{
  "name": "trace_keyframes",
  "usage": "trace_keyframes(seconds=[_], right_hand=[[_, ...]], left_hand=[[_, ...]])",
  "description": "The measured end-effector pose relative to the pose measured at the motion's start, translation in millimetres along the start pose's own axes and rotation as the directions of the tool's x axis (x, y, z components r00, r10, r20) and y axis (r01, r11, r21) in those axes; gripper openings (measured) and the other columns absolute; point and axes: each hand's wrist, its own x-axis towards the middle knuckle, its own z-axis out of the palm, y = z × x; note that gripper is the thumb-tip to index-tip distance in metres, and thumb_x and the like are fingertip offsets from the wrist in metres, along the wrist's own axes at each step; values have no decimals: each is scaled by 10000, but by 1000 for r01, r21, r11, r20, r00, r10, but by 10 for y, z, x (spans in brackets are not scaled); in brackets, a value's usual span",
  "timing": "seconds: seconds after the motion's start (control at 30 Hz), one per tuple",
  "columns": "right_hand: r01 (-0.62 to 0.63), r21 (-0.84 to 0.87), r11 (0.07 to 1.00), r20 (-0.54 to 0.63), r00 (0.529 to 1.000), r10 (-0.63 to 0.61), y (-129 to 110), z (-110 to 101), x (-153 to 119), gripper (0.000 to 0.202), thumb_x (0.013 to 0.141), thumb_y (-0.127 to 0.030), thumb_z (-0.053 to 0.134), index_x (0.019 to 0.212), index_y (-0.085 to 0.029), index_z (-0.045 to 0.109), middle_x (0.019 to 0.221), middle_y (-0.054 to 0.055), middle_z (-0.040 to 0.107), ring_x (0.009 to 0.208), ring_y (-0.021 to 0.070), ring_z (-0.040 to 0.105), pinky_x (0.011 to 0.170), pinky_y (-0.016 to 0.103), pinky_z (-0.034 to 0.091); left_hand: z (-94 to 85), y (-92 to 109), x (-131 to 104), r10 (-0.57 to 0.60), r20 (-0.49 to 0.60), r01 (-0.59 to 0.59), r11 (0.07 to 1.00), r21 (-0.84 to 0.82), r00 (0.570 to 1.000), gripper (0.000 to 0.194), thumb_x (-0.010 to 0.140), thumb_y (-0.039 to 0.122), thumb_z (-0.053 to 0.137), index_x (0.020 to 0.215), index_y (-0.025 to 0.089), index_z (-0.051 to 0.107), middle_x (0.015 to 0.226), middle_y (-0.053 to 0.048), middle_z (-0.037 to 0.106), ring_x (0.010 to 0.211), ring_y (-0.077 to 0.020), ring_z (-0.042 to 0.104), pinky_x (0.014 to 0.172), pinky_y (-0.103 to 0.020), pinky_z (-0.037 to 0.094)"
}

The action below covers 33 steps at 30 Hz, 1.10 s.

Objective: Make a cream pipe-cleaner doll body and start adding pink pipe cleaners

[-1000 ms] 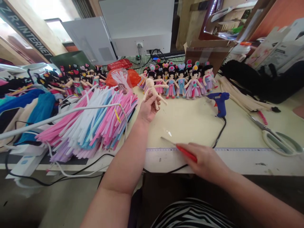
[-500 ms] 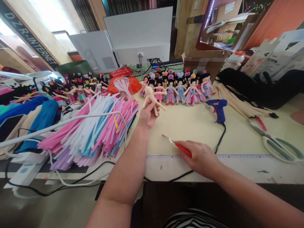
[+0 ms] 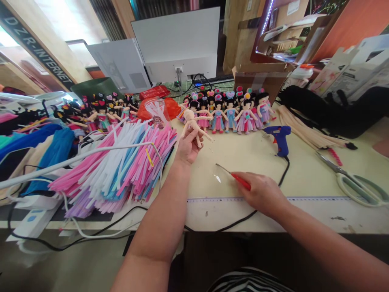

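We hold a plain cream doll [image 3: 191, 118] in our left hand [image 3: 190, 148]. Our fingers there are pinched tight on its low part, by the legs. The doll is up at the far side of the table [image 3: 249, 158], a bit left of the middle. It has a round head, and its arms and legs stick out.

Our right hand [image 3: 263, 194] is nearer to us and more to the right. Its fingers are wrapped around the red handle of a thin tool [image 3: 241, 181]. The metal tip points left and away from us, well apart from the doll. We cannot tell if the tip touches the table.

Just behind the plain doll stands a row of dressed dolls [image 3: 231, 115] with black hair and pink, blue and purple clothes. To the right lies a blue glue gun [image 3: 282, 140] with a black cord [image 3: 285, 168]. Farther right are big scissors [image 3: 358, 188] with pale handles, and past them a bunch of cream strips [image 3: 304, 127]. On the left is a big heap of pink, white, blue and purple strips [image 3: 103, 162]. A ruler line [image 3: 209, 200] runs along the near side of the table.
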Motion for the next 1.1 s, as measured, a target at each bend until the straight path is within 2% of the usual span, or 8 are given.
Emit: trace_keyframes(seconds=[0.23, 0.37, 0.5, 0.63, 0.77, 0.9, 1.03, 1.1], right_hand=[[-53, 7, 999, 59, 997, 52, -175, 2, 213, 282, 926, -288, 494, 1066, -277, 739, 956, 44, 775, 831, 224, 716, 673, 296, 498], [4, 34, 999, 139, 990, -8, -233, -7, 302, 286, 925, -283, 502, 1097, -290, 731, 980, 37, 774, 862, 225, 717, 697, 295, 498], [-128, 12, 992, 141, 982, 125, -243, -28, 357, 325, 941, -295, 468, 1139, -273, 724, 1045, 56, 771, 925, 248, 712, 733, 314, 498], [-86, 46, 995, 184, 980, 76, -154, -62, 331, 326, 937, -318, 475, 1146, -279, 722, 1071, 46, 767, 946, 249, 706, 766, 320, 499], [-258, 27, 966, 86, 963, 255, 23, -78, 243, 335, 928, -301, 471, 1136, -272, 732, 1077, 58, 768, 975, 268, 701, 813, 349, 510], [-162, 66, 985, 76, 985, 157, 132, -81, 147, 327, 908, -291, 489, 1119, -274, 738, 1108, 54, 761, 985, 265, 703, 830, 356, 524], [-302, 40, 952, 43, 953, 300, 206, -110, 98, 351, 914, -312, 470, 1129, -254, 743, 1049, 78, 772, 974, 297, 708, 841, 402, 531], [-280, 48, 959, 51, 959, 278, 223, -116, 77, 354, 912, -318, 468, 1126, -254, 743, 1064, 80, 769, 977, 301, 707, 841, 406, 531]], left_hand=[[5, 13, -14, 15, 4, -15, 1000, 7, 1000, 100, 808, 188, 705, 776, 200, 610, 606, 60, 606, 496, -61, 543, 493, -197, 405], [1, 19, -7, 24, 12, -24, 1000, 1, 1000, 105, 807, 190, 707, 779, 199, 606, 605, 59, 614, 496, -62, 544, 488, -196, 406], [-3, 30, -6, 30, 9, -30, 1000, -8, 999, 106, 806, 198, 711, 801, 193, 605, 602, 58, 623, 494, -61, 553, 489, -189, 421], [-2, 42, -12, 46, 15, -46, 999, -12, 999, 118, 800, 203, 721, 829, 189, 607, 607, 60, 626, 492, -50, 554, 482, -170, 420], [-3, 36, -1, 51, 51, -49, 998, -38, 997, 106, 806, 189, 710, 808, 182, 604, 601, 61, 621, 487, -51, 553, 473, -179, 423], [-9, 20, 10, 43, 44, -42, 999, -18, 998, 100, 808, 188, 707, 799, 184, 607, 596, 61, 614, 491, -58, 557, 473, -187, 417], [-24, 17, 21, 50, 33, -51, 999, 7, 998, 91, 812, 202, 706, 808, 193, 615, 622, 58, 622, 496, -58, 552, 497, -196, 430], [-30, 16, 27, 51, 39, -51, 999, 15, 998, 95, 810, 205, 709, 800, 193, 615, 624, 57, 619, 492, -57, 545, 498, -199, 428]])
